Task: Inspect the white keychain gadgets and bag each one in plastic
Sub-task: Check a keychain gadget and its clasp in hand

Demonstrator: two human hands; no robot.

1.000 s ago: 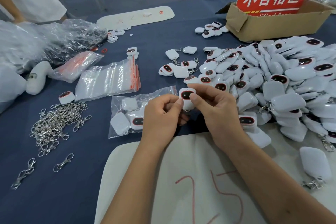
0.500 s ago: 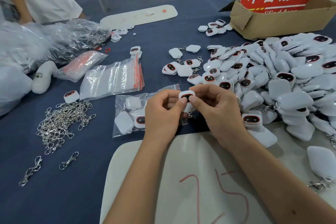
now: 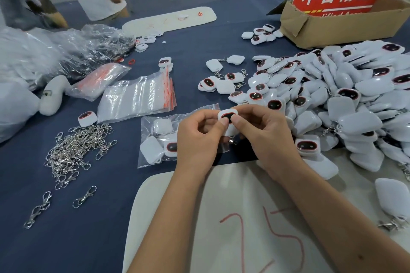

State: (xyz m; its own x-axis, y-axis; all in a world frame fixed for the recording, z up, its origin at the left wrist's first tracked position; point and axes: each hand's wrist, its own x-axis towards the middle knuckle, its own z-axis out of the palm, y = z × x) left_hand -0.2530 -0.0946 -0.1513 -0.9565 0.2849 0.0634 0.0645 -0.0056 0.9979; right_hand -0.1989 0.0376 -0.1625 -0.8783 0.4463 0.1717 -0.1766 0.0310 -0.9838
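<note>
Blue table (image 3: 111,217) unchanged — both thumbs now press the gadget's (image 3: 227,117) dark face. Left hand (image 3: 197,139) and right hand (image 3: 266,137) pinch it, white, tilted.

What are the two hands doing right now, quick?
Left hand: pinching the white gadget, thumb on its dark face.
Right hand: pinching the same gadget from the other side.

Blue-covered table (image 3: 199,55), gadget heap (image 3: 332,95), metal clasps (image 3: 73,150), zip bags (image 3: 137,97), cardboard box (image 3: 346,26)
</note>
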